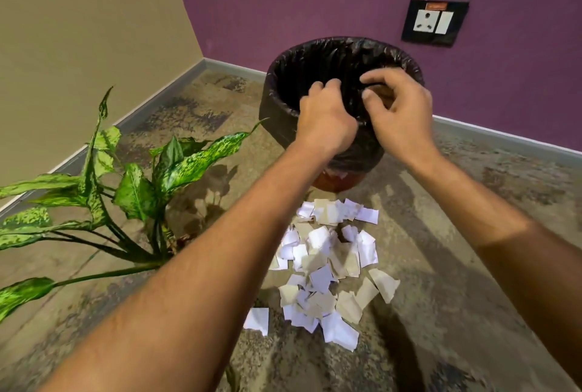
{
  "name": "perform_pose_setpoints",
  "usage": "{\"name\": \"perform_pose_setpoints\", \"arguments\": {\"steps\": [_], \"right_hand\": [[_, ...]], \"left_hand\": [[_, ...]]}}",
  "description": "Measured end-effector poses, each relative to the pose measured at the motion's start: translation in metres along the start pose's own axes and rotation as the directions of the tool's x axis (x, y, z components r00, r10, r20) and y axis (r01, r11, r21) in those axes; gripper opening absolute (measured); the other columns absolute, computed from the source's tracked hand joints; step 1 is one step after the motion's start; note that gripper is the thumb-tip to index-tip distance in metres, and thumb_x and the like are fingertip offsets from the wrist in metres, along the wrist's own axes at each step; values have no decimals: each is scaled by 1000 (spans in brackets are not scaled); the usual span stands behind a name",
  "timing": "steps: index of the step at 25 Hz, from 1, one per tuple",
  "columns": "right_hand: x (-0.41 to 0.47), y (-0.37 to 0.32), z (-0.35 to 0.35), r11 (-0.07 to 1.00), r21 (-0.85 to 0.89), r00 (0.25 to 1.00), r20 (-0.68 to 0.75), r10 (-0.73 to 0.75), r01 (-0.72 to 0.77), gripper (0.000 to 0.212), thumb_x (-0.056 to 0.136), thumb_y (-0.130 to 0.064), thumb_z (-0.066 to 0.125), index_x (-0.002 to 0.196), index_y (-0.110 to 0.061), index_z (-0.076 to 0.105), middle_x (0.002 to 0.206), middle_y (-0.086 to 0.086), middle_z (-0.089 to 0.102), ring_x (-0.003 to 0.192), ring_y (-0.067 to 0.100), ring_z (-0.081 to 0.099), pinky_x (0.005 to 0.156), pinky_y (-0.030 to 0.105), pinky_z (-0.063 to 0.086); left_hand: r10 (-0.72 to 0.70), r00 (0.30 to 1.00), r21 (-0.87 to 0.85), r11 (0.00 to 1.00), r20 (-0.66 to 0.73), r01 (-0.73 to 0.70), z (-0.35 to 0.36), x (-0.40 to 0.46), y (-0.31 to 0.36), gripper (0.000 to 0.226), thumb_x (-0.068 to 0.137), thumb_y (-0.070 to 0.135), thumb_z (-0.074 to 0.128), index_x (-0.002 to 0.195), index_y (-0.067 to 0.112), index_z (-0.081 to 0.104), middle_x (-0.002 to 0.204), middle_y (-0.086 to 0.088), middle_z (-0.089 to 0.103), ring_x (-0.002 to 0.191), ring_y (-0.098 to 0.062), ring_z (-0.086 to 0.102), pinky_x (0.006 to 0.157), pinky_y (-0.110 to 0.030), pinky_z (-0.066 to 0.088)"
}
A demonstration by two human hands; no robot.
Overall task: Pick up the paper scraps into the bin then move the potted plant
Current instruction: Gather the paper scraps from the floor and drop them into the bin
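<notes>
A round bin (277,83) lined with a black bag stands on the floor near the purple wall. Both hands hover over its mouth. My left hand (326,114) is curled with the fingers pointing down into the bin, so its palm is hidden. My right hand (400,108) has its fingers apart and loosely bent, with no paper showing in it. A pile of white and beige paper scraps (327,269) lies on the floor just in front of the bin. The potted plant (138,184), with speckled green leaves, stands at the left; my left forearm hides its pot.
The bin sits near a corner where a beige wall meets the purple wall, which carries a black socket plate (434,22). The floor is mottled brown. One scrap (257,320) lies apart at the left of the pile.
</notes>
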State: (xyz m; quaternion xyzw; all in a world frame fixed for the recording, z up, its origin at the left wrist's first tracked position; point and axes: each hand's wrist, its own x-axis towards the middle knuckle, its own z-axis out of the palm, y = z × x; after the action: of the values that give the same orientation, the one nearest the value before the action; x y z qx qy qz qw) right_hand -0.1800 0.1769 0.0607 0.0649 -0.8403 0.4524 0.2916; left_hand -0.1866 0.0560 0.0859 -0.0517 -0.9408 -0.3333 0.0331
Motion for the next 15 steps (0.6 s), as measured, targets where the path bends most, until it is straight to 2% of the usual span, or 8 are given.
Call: {"name": "perform_pose_setpoints", "arguments": {"steps": [3,6,8,11,13,14,15], "right_hand": [[-52,10,-2,998,-43,997,65,-37,40,17,86,-11,57,96,-16,70,93,-8,69,84,8,64,78,25,51],[-112,43,1,981,-190,949,300,102,-45,18,88,-12,57,101,-18,69,99,-3,71,88,15,64,80,34,52],[-150,74,3,921,-368,833,465,299,-125,30,87,-29,59,117,-25,62,119,-2,65,105,20,61,89,37,49],[-200,108,1,811,-577,586,625,516,-99,78,76,-57,65,144,-30,35,150,-1,36,133,21,40,104,33,37],[-222,123,-3,742,-668,469,639,610,-54,101,68,-64,69,149,-34,17,157,-1,14,140,25,27,105,37,37],[-227,128,-4,721,-690,437,633,639,-54,107,65,-65,71,149,-36,12,158,0,7,141,27,24,104,40,38],[-230,134,-4,710,-701,421,625,657,-67,111,62,-65,73,149,-37,9,159,1,4,142,29,23,103,42,39]], "left_hand": [[-83,989,-28,996,123,87,20,-32,-2,63,83,18,62,140,14,35,143,-11,36,130,-32,37,106,-41,37],[-159,967,-30,985,199,168,50,-80,-22,64,83,17,62,139,17,32,144,-9,31,131,-31,34,105,-42,38],[-236,931,-11,968,277,249,77,-119,-48,69,83,19,62,141,18,26,147,-8,25,135,-33,26,107,-44,35],[-440,805,89,892,398,443,110,-180,-90,89,83,33,66,148,18,8,156,-10,5,143,-38,8,113,-50,26],[-525,755,49,832,394,553,123,-212,-117,101,80,31,73,149,14,2,156,-13,4,141,-35,16,112,-37,31],[-563,735,-1,794,377,608,127,-224,-131,106,77,29,77,149,11,1,155,-16,6,139,-31,23,108,-27,34],[-609,707,14,761,360,649,130,-233,-144,113,74,33,79,149,8,-3,155,-20,5,138,-31,23,107,-25,34]]}}
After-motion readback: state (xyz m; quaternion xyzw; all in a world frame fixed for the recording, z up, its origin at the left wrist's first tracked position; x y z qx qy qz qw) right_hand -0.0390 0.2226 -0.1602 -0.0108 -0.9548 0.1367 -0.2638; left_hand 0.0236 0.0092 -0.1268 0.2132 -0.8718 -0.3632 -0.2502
